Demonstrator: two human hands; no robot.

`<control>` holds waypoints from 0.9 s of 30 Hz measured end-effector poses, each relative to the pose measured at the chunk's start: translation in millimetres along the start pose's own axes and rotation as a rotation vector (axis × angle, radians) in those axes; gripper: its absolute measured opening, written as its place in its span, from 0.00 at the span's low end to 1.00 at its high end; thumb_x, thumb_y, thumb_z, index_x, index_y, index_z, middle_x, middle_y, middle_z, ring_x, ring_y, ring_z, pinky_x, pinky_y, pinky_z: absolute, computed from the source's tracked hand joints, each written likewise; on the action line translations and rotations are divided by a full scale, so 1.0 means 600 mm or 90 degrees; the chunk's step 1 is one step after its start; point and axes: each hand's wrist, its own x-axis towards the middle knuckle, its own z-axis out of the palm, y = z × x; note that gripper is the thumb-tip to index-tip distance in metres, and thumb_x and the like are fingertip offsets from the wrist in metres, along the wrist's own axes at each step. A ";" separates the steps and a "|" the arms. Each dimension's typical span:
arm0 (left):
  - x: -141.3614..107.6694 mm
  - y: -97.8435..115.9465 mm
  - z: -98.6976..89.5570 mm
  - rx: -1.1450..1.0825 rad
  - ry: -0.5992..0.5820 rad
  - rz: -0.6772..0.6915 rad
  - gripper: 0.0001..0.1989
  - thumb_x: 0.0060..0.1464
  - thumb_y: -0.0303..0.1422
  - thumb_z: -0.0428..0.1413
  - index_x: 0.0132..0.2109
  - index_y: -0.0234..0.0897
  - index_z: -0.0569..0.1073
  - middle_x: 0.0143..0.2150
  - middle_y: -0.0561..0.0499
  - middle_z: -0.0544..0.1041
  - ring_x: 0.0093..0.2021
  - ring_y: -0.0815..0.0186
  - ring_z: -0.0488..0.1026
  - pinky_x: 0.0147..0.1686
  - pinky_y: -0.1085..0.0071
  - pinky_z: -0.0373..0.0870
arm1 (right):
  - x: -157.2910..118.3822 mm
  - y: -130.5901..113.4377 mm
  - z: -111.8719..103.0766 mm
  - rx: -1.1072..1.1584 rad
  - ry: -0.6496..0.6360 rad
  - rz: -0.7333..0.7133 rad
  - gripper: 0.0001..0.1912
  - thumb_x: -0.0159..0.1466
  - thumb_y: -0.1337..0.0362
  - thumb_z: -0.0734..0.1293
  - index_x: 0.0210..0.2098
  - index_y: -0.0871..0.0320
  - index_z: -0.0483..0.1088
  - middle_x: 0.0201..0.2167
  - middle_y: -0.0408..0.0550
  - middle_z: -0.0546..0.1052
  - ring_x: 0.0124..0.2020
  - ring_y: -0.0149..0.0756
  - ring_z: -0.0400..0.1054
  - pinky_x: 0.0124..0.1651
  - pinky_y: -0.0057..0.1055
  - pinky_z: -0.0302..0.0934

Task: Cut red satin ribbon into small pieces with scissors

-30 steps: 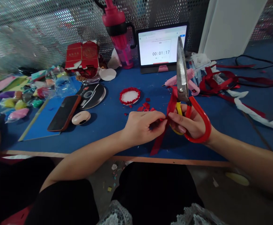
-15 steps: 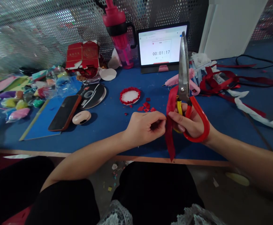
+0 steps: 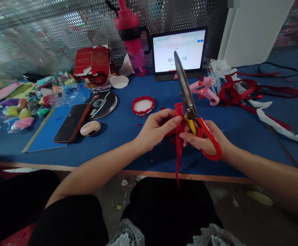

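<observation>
Left hand (image 3: 156,130) pinches red ribbon (image 3: 179,136); right hand (image 3: 207,138) grips scissors (image 3: 190,102), blades toward 11 o'clock; glue gun (image 3: 204,89) at their 2 o'clock

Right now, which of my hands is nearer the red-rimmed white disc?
Left. Your left hand is to the disc's near right; your right hand, with the scissors, is farther right.

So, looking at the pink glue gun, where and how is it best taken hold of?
Probably by the handle, from the near right, with fingers closing across its width. The pink glue gun lies with its nozzle pointing left, while the handle angles out toward the near right. A red light glows on it, so the nozzle may be hot.
</observation>
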 end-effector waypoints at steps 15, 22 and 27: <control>0.002 -0.001 -0.011 -0.097 -0.009 -0.072 0.04 0.54 0.28 0.52 0.38 0.36 0.70 0.23 0.57 0.71 0.20 0.76 0.68 0.22 0.80 0.69 | 0.022 -0.008 -0.027 0.065 0.056 0.052 0.26 0.49 0.43 0.73 0.25 0.58 0.65 0.18 0.39 0.67 0.14 0.19 0.52 0.16 0.23 0.43; -0.017 -0.007 0.000 -0.030 -0.153 -0.197 0.08 0.48 0.23 0.48 0.33 0.34 0.71 0.18 0.58 0.68 0.17 0.76 0.65 0.16 0.82 0.63 | 0.019 -0.006 -0.026 0.066 0.055 0.029 0.16 0.52 0.56 0.75 0.27 0.59 0.68 0.15 0.35 0.64 0.14 0.20 0.52 0.16 0.22 0.44; -0.018 -0.007 0.005 -0.056 -0.158 -0.166 0.06 0.53 0.33 0.55 0.35 0.33 0.69 0.27 0.53 0.74 0.26 0.72 0.74 0.28 0.76 0.74 | 0.017 -0.011 -0.022 -0.026 0.088 -0.013 0.15 0.50 0.58 0.76 0.24 0.60 0.68 0.16 0.37 0.67 0.17 0.22 0.56 0.19 0.23 0.49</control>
